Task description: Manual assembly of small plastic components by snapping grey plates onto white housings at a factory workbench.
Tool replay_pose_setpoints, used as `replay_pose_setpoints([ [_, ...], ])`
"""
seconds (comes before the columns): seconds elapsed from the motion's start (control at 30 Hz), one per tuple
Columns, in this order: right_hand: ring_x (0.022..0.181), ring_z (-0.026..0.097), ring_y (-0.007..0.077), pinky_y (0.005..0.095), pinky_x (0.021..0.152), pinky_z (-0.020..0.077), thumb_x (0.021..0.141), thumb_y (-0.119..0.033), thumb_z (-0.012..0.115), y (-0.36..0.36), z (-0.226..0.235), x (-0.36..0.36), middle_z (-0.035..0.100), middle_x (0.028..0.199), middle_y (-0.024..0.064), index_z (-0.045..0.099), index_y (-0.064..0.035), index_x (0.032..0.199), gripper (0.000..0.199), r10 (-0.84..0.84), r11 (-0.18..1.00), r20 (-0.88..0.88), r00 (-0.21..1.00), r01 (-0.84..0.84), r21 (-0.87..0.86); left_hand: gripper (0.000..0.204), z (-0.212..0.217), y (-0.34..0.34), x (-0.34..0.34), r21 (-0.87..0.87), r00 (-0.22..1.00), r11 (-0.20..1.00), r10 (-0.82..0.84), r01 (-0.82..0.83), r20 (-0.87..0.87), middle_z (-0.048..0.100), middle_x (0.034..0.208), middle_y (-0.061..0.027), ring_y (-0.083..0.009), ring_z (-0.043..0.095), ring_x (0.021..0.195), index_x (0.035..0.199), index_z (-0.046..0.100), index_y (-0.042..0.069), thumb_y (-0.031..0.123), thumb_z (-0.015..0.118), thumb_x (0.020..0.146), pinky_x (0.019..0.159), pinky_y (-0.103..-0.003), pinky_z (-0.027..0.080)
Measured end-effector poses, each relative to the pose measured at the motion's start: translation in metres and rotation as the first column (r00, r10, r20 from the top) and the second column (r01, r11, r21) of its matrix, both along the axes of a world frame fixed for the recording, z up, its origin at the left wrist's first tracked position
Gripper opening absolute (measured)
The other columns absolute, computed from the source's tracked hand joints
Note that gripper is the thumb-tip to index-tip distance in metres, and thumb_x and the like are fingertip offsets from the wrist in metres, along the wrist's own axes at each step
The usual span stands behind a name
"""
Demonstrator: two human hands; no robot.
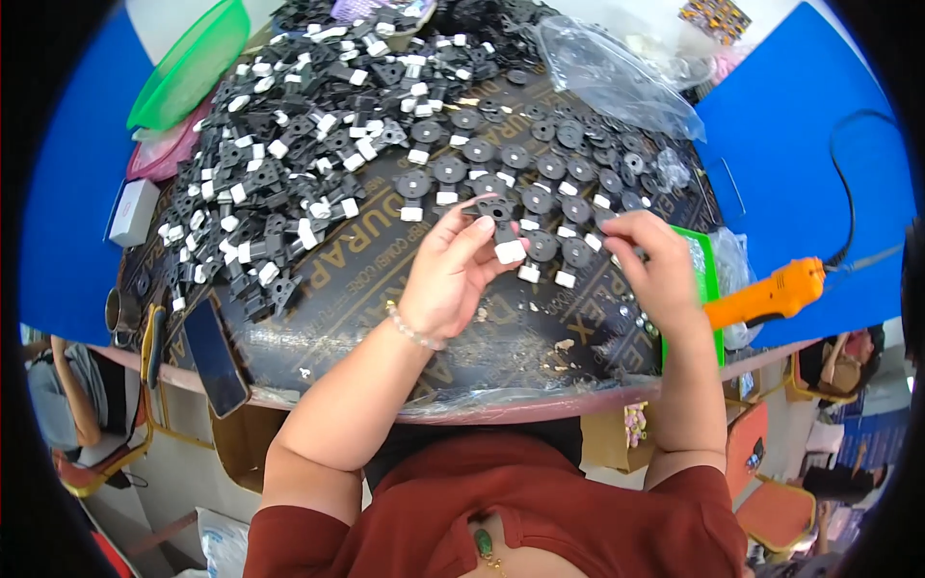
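My left hand [448, 265] is closed on a black plastic part with a white block [509, 252] at its lower end, held up over the table. To its right, my right hand [658, 265] is raised with thumb and fingers curled together in a pinch; whatever is between the fingertips is too small to make out. Rows of black round discs [541, 247], several with white blocks under them, lie on the table just beyond both hands. Farther left spreads a large heap of black parts with white ends [279, 183].
A green tray [711, 279] stands by my right wrist, with an orange electric screwdriver [771, 294] beside it. A phone [215, 356] and yellow-handled tool [152, 345] lie at the left front edge. A clear plastic bag [617, 72] and a green basket [188, 67] are at the back.
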State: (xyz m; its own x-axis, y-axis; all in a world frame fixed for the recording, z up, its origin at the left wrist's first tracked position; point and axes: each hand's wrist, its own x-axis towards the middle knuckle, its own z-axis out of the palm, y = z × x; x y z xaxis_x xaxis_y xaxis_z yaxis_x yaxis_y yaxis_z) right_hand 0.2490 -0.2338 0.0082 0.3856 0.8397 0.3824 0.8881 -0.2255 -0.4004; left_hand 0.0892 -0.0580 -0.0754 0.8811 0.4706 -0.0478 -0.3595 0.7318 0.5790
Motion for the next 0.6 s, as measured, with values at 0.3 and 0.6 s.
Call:
replay_pose_setpoints([
  [0.3,0.080,0.064,0.0344,0.0443,0.071,0.0518,0.082,-0.005,0.066,-0.081,-0.062,0.005,0.063,0.082,0.0136,0.064,-0.0050,0.083,0.002,-0.254,0.917,0.169,0.952,0.293,-0.271,0.022,0.000,0.003,0.001,0.129,0.996,0.991,-0.032,0.042,-0.081,0.066,0.109,-0.0125,-0.0236,0.067,0.095,0.118,0.054,0.010,0.017,0.059,0.098,0.083,-0.037,0.055],
  [0.6,0.080,0.064,0.0338,0.0432,0.074,0.0524,0.079,-0.006,0.065,-0.092,-0.095,0.013,0.063,0.082,0.0143,0.066,-0.0044,0.080,0.002,-0.229,0.931,0.202,0.952,0.275,-0.239,0.030,0.000,-0.001,0.000,0.229,0.981,0.960,-0.132,0.162,-0.138,0.065,0.107,-0.0123,-0.0233,0.067,0.095,0.126,0.051,0.007,0.015,0.059,0.098,0.082,-0.036,0.056],
])
